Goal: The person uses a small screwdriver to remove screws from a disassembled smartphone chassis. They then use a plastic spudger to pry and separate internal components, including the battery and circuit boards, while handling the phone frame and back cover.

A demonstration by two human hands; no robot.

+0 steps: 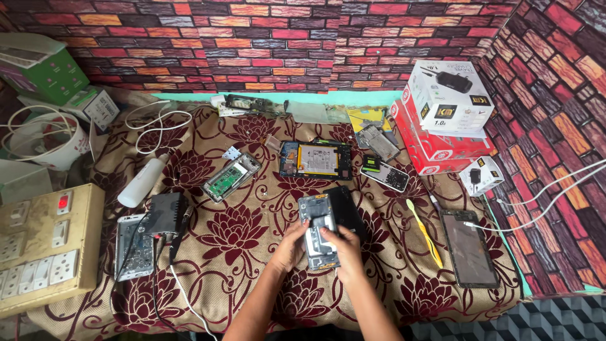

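Both hands meet over the near middle of the desk (252,278), which is covered in a maroon cloth with cream flowers. Her or his left hand (291,247) cups the left edge of an opened phone frame (319,228), fingers curled around its side, while the right hand (343,251) grips the lower right part of the same frame with the thumb pressed on its face. That frame stands lengthwise, its far end pointing away from the person, and just behind it to the right lies a black back cover (349,208), partly hidden by the frame. Farther off, near the middle, an opened tablet (315,160) lies flat with its insides showing, and left of it rests a small phone with a green circuit board (231,177). To the right of the hands a yellow pry tool (424,230) lies on the cloth, and beyond it a dark tablet (468,247) with a white cable plugged in. At the left sit a white squeeze bottle (142,182), a black box-shaped tool (165,213) and a beige switchboard (47,246). Red and white cartons (442,113) are stacked at the far right.
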